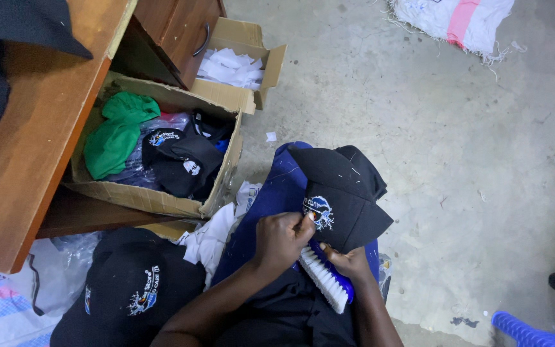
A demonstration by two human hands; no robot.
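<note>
Pinching at the embroidered patch on a black cap (342, 193), the left hand (282, 239) has its fingers drawn narrow against the cloth, thumb and forefinger closed on the blue-and-white stitching. The cap lies on the person's blue-clad lap, just right of centre, its brim pointing to about ten o'clock. At four o'clock from that hand, the right hand (349, 262) grips the cap's lower edge and, with it, a blue brush (326, 277) with white bristles — the brush lies slantwise under the cap, bristles facing seven o'clock.

At nine o'clock from the hands sits a pile of black caps (133, 292) bearing the same patch. At eleven o'clock an open cardboard box (155, 199) holds more black caps and a green cloth (115, 132); behind it, a smaller box (252, 61) holds white scraps. A wooden desk (40, 135) fills the ten o'clock corner — and the bare concrete floor (431, 141) spreads away at two o'clock.
</note>
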